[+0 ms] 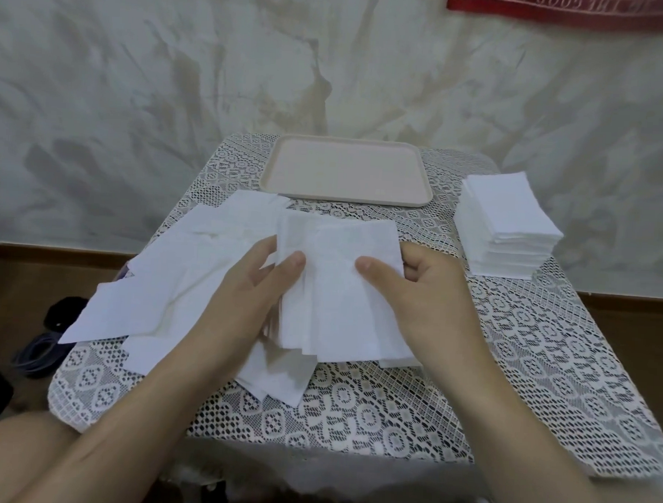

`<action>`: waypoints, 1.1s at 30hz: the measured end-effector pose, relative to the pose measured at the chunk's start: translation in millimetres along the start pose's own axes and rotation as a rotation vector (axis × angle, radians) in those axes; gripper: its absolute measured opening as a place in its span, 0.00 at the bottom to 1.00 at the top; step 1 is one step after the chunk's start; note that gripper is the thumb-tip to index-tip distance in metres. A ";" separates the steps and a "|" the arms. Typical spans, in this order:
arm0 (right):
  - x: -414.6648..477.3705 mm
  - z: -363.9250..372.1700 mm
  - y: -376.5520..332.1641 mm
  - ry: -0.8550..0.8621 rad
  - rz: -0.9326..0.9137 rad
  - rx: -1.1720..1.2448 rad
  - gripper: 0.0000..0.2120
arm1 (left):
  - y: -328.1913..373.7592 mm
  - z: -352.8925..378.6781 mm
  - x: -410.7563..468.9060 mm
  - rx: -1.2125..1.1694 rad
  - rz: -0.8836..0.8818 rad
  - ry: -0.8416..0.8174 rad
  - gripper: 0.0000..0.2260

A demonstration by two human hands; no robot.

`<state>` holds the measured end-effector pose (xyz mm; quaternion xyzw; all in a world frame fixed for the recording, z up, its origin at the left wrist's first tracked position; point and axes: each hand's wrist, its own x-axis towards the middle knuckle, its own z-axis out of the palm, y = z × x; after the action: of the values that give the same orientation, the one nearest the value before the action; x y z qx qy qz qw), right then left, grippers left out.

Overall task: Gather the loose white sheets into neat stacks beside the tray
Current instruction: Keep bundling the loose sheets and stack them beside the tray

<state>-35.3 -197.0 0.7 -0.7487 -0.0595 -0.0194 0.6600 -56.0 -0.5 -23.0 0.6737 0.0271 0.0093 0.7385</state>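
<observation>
With your left hand (pixel 252 282) and right hand (pixel 415 293) both pinching the fanned bundle of white sheets (pixel 339 289) near the tray (pixel 425 196), square its edges before adding it to the finished stack (pixel 508 221) at the far right.

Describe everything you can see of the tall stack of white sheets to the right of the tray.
The stack is a tall, squared pile of many thin white rectangular sheets, paper or tissue by the look. Its edges are mostly flush, with a few layers slightly offset at the front. It sits flat on the lace tablecloth near the table's right edge, to the right of the tray and apart from it. Nothing rests on it or touches its sides.
</observation>
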 end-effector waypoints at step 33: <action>6.8 -11.0 -4.6 -0.004 0.045 -0.024 0.10 | 3.4 -5.1 -0.4 -0.094 -0.048 -0.056 0.21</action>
<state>-28.5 -206.9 7.4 -0.7576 -0.0439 -0.0040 0.6512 -56.6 4.8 -20.1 0.6372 0.0224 -0.0261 0.7699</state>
